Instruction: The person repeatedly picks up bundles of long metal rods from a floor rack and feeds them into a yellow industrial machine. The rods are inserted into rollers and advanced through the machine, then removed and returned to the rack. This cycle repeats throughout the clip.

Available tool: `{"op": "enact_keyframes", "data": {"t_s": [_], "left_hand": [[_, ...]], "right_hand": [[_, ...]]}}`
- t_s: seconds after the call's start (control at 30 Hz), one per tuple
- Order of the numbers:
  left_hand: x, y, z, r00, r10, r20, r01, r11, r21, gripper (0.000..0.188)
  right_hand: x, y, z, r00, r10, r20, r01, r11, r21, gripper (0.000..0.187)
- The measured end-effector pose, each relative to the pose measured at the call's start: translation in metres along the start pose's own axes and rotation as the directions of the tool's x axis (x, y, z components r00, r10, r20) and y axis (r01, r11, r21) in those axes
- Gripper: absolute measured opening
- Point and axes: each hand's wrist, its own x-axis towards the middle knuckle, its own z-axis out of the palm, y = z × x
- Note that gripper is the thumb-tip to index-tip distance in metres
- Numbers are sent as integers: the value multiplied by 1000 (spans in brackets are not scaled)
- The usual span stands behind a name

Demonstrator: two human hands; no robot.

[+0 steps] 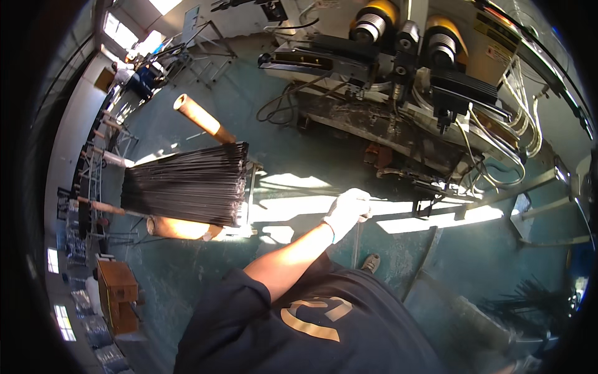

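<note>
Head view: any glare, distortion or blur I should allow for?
Head view: sunlight bleaches strips of the floor and the gloved left hand; same view, straight edges bend toward the dark rim; same view, the dark rods at lower right look dim and soft.

The glove (344,212) looks like matt cloth, the black rods (184,187) smooth, the ridged cylinders (370,28) shiny metal.

One gloved left hand (349,209) showed near the centre of the frame, with one shoe (371,262) below. At left were one bundle of dark rods (187,184), too many to count singly, two copper-coloured tubes (202,117) and one brown cabinet (118,290). Two ribbed silver cylinders (369,28) showed at upper right.
</note>
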Motion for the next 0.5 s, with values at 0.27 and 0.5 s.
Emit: {"op": "enact_keyframes", "data": {"t_s": [0.27, 0.5], "left_hand": [[-73, -34, -334, 667, 675, -314, -416, 688, 595, 23], [-234, 27, -633, 188, 705, -684, 21, 693, 720, 30]], "right_hand": [[-422, -278, -150, 351, -389, 852, -116, 885, 452, 45], [-423, -632, -556, 103, -974, 202, 134, 215, 968, 38]]}}
